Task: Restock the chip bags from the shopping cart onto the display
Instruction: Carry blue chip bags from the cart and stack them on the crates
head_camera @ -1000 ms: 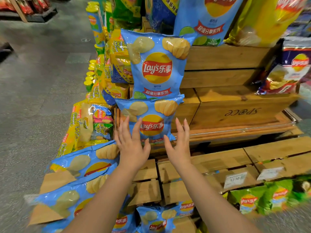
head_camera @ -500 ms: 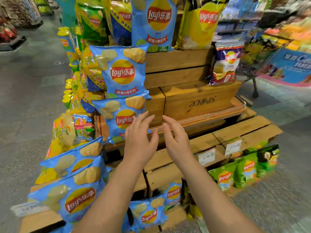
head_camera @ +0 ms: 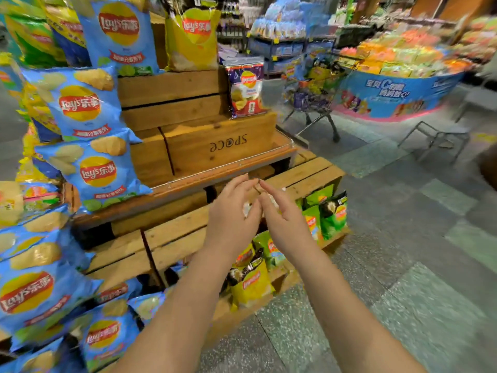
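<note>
Blue chip bags stand on the wooden crate display (head_camera: pixel 220 141): one (head_camera: pixel 100 169) on the middle step, another (head_camera: pixel 83 102) above it. A purple bag (head_camera: pixel 247 87) stands on a crate to the right. My left hand (head_camera: pixel 231 219) and my right hand (head_camera: pixel 282 219) are empty, fingers relaxed, close together in front of the lower planks, apart from every bag. The shopping cart (head_camera: pixel 312 95) with bags in it stands behind the display at the right, blurred.
More blue bags (head_camera: pixel 35 286) pile up at the lower left. Green and yellow small bags (head_camera: pixel 330 214) line the display's foot. A metal stool (head_camera: pixel 435 138) and a round promotional stand (head_camera: pixel 398 87) are on the tiled floor to the right.
My view has swung right, away from the blue bags. Both hands have left the lower blue bag and drawn together, empty. The cart has come into view.
</note>
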A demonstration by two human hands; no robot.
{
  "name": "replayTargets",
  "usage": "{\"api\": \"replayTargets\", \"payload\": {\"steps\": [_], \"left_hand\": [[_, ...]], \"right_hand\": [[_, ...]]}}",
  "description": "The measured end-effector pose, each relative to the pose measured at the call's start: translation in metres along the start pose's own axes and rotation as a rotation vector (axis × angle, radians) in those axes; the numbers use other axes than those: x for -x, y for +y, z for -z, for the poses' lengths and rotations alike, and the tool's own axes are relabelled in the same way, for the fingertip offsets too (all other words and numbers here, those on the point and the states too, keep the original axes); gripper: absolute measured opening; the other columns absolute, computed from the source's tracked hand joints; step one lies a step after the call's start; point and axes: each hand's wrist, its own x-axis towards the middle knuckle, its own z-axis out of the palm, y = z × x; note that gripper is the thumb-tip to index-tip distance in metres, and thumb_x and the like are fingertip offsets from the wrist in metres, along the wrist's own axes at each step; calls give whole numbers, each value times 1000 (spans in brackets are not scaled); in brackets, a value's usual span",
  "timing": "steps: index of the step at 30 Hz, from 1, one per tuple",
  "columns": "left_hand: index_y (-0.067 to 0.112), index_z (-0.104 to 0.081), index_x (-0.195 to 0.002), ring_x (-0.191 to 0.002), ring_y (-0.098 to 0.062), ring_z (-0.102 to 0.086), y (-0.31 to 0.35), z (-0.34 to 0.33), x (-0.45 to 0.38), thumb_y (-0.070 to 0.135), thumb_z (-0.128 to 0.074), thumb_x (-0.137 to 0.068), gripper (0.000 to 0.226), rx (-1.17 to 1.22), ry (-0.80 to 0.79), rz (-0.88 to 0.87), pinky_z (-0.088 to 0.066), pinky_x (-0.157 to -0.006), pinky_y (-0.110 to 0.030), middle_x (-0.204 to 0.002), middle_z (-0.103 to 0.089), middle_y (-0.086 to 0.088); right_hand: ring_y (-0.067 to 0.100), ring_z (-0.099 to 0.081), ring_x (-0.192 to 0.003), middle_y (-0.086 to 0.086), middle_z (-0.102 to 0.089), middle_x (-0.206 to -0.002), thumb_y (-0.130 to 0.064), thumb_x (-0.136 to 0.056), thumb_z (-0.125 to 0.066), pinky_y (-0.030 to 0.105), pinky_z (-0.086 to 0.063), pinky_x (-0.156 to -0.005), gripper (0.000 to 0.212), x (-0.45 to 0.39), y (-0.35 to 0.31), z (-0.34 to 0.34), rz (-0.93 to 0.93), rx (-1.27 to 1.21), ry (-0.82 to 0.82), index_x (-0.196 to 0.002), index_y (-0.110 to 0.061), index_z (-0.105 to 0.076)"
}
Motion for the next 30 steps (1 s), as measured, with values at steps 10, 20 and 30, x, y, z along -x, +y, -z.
{"api": "replayTargets", "payload": {"steps": [10, 20, 30], "left_hand": [[13, -57, -127, -126, -7, -40, 88, -111, -9, 33, -49, -91, 42, 83, -218, -103, -25, -99, -13, -136, -50, 2], [18, -60, -126, -127, 0, -38, 112, -261, -114, 23, -56, -94, 32, 194, -295, -190, -32, -108, -25, -139, -48, 5], [23, -57, -127, -122, 7, -33, 183, -393, -275, 23, -54, -95, 32, 206, -311, -294, -27, -103, -15, -137, -44, 12]], "right_hand": [[0, -38, -124, -13, -46, -131, -30, -99, -45, 14, -27, -97, 40, 29, 45, 131, -112, 119, 256, -139, -24, -46], [-14, -37, -110, -20, -47, -119, -22, -99, -47, 1, -25, -94, 36, -70, 120, 252, -111, 178, 358, -135, -19, -51], [-12, -30, -118, -20, -41, -129, -28, -100, -43, 11, -22, -100, 40, -214, 160, 398, -105, 176, 394, -140, -29, -43]]}}
